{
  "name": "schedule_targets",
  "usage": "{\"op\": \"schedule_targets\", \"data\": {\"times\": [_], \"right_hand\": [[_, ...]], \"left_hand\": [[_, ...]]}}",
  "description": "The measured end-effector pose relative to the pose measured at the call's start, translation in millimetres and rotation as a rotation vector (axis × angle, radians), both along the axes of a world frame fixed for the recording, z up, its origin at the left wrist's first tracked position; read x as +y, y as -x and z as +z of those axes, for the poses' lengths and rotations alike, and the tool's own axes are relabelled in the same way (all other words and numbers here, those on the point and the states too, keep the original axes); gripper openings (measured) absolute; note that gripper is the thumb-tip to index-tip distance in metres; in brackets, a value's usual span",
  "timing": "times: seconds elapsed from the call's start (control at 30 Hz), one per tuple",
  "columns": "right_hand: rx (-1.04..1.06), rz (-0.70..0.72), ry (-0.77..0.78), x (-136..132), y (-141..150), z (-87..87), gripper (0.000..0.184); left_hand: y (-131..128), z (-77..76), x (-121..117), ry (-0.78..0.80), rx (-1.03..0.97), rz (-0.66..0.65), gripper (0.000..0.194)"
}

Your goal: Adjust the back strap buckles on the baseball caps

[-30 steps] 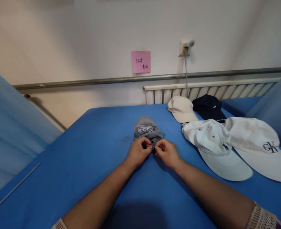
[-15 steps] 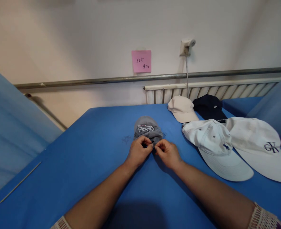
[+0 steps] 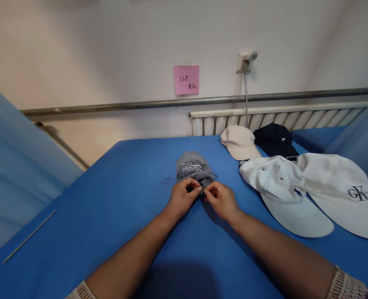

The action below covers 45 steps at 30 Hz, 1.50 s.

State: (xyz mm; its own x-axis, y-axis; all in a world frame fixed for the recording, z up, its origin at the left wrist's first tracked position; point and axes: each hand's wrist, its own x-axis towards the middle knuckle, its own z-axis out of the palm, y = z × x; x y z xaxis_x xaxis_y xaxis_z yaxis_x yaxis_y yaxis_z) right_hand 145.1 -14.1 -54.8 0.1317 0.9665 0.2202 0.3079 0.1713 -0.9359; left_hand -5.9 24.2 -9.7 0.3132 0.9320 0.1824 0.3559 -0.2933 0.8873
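Note:
A grey baseball cap (image 3: 191,164) with white lettering lies in the middle of the blue-covered table (image 3: 115,199), its near end bunched up. My left hand (image 3: 184,197) pinches that near end with thumb and forefinger. Right beside it, my right hand (image 3: 221,200) is closed the same way on what looks like the cap's strap, with the fingertips of both hands almost touching. The small piece between the fingers is mostly hidden.
To the right lie a pale cap with a horse logo (image 3: 280,182), a white cap (image 3: 333,174), a cream cap (image 3: 238,139) and a navy cap (image 3: 274,137). A thin stick (image 3: 29,236) rests at the left edge. Behind are a radiator (image 3: 265,118) and a metal rail (image 3: 140,104).
Both hands keep their pinch at the cap's near end, with only a slight shift of the fingers. The whole view has moved a little.

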Motion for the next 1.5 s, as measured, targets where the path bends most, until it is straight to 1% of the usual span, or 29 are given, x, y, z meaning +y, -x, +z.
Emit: {"op": "schedule_targets", "data": {"times": [0.1, 0.23, 0.37, 0.47, 0.67, 0.9, 1.1, 1.23, 1.33, 1.5], "right_hand": [[0.056, -0.007, 0.015, 1, 0, 1.1, 0.013], [0.110, -0.024, 0.027, 3, 0, 2.4, 0.014], [0.140, -0.030, 0.018, 3, 0, 2.7, 0.015], [0.144, -0.020, 0.020, 4, 0, 1.7, 0.014], [0.096, -0.008, 0.008, 3, -1, 1.2, 0.013], [-0.029, 0.009, -0.047, -2, -2, 6.1, 0.011], [-0.001, 0.001, -0.031, -1, -2, 2.5, 0.009], [0.060, 0.038, -0.021, -2, 1, 1.7, 0.010], [0.091, 0.038, -0.023, -2, 1, 0.1, 0.010], [0.049, -0.032, 0.104, 4, -3, -8.7, 0.012]], "left_hand": [[1, -0.7, 0, -0.031, 0.007, -0.012, 0.008], [2, -0.4, -1, -0.127, 0.065, 0.025, 0.012], [2, 1.3, -2, -0.204, 0.155, 0.033, 0.008], [2, 2.1, -2, -0.218, 0.204, 0.009, 0.006], [3, 4.2, -2, -0.215, 0.219, -0.028, 0.007], [4, 6.1, 1, -0.089, 0.160, -0.045, 0.009], [6, 7.5, 1, -0.113, 0.217, -0.115, 0.009], [5, 5.0, 1, -0.113, 0.188, -0.046, 0.006], [5, 3.1, 2, -0.080, 0.168, -0.028, 0.007], [6, 1.5, 3, -0.035, 0.155, -0.026, 0.009]]}}
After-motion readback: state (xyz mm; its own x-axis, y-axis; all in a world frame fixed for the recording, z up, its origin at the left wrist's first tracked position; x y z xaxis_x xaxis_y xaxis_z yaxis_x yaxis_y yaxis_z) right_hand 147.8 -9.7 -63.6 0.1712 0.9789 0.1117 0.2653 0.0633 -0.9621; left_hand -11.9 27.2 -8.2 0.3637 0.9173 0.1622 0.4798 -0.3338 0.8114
